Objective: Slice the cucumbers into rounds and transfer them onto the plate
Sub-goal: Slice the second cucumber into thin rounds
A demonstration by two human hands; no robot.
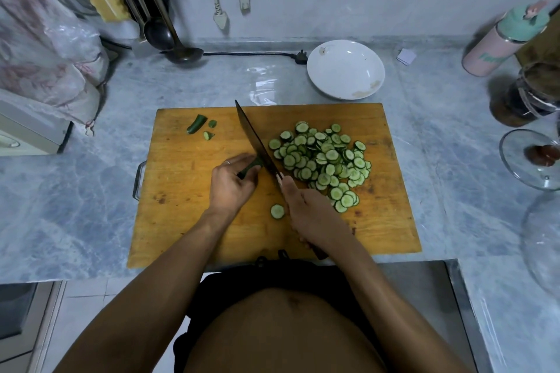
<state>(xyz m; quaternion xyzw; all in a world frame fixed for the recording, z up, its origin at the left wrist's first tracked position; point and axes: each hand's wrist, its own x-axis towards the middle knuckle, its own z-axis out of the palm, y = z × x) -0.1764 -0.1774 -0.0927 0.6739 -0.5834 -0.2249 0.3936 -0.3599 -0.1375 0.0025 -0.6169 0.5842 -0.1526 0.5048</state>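
Your left hand curls round the short dark-green stub of cucumber that remains, fingers tucked back so the knuckles, not the tips, face the steel. That grip pins the stub flat to the board and, I judge, lets the blade ride close without catching you. Your right hand is clenched on the handle of the long dark kitchen knife, forefinger stretched along the spine to steady it; the blade stands on edge against the stub's cut face, its tip aimed away from you.

The wide rectangular wooden chopping board is honey-coloured, scuffed and stained, with a metal handle on its left edge, and it lies on the grey-blue marbled bench. To the right of the knife the cut rounds spread in a loose overlapping heap, thin discs with pale wet flesh and dark rind; they fall on the far side of the blade from your holding hand, which keeps your cutting lane free. One stray round lies apart, just beside your right hand. The discarded end pieces sit well off at the board's far left.

The shallow white glazed plate waits just beyond the board's far right corner, holding no cucumber, so the transfer is not yet begun
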